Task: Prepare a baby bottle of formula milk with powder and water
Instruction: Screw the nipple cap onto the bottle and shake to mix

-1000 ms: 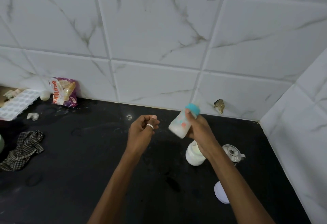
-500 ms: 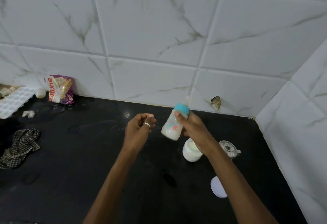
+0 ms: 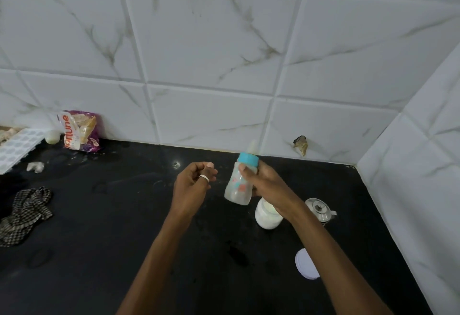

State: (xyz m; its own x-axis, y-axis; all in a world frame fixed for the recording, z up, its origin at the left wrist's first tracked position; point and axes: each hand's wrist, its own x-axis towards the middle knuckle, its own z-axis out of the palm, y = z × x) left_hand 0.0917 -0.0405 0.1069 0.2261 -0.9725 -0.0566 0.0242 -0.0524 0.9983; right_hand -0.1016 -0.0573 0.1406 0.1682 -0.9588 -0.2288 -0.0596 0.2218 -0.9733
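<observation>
Gripping the baby bottle (image 3: 237,190) over the desk (image 3: 99,240), the right hand (image 3: 267,186) partly hides the powder jar (image 3: 266,220); left hand (image 3: 190,186) fingers curl empty; white lid (image 3: 306,263) nearby.

Black tabletop (image 3: 99,240) under white wall tiles (image 3: 199,41) veined grey-brown like marble. Centre frame, the baby bottle (image 3: 236,190): turquoise collar, cloudy white body, orange and teal prints. Far left, a black-and-white checked cloth (image 3: 25,212); above it, a purple packet (image 3: 79,132) with orange lettering. Lower right, a plain white lid (image 3: 306,263).
</observation>
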